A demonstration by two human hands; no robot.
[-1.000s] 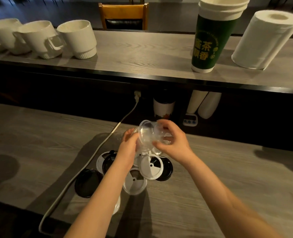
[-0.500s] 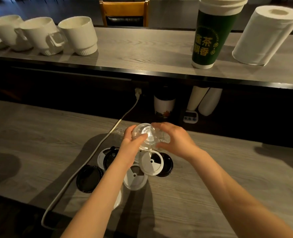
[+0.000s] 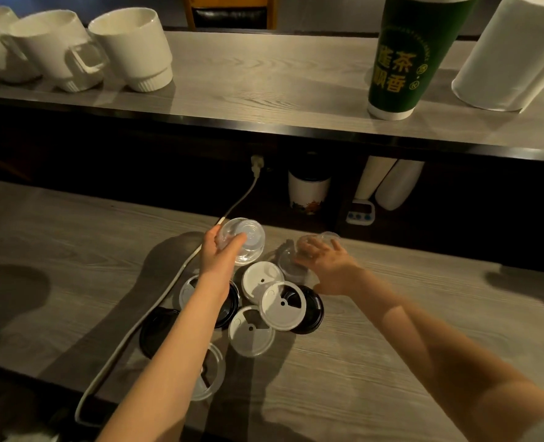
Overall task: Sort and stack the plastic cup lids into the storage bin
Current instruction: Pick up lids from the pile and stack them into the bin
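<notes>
Clear domed plastic lid (image 3: 246,242): glossy, see-through
Flat white round lid (image 3: 271,311): matt plastic
Grey counter (image 3: 360,362): grained matt wood
White mug (image 3: 133,49): glossy ceramic

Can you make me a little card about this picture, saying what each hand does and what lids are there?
Left hand: grips nested clear domed plastic lids, held above the grey wooden table
Right hand: fingers spread over another clear domed lid on the table; touching or not, cannot tell
Flat lids on table: white round plastic ones and black round plastic ones, overlapping in a pile
Storage bin: not in view
Upper counter: white ceramic mugs, tall green paper cup, white paper towel roll
</notes>
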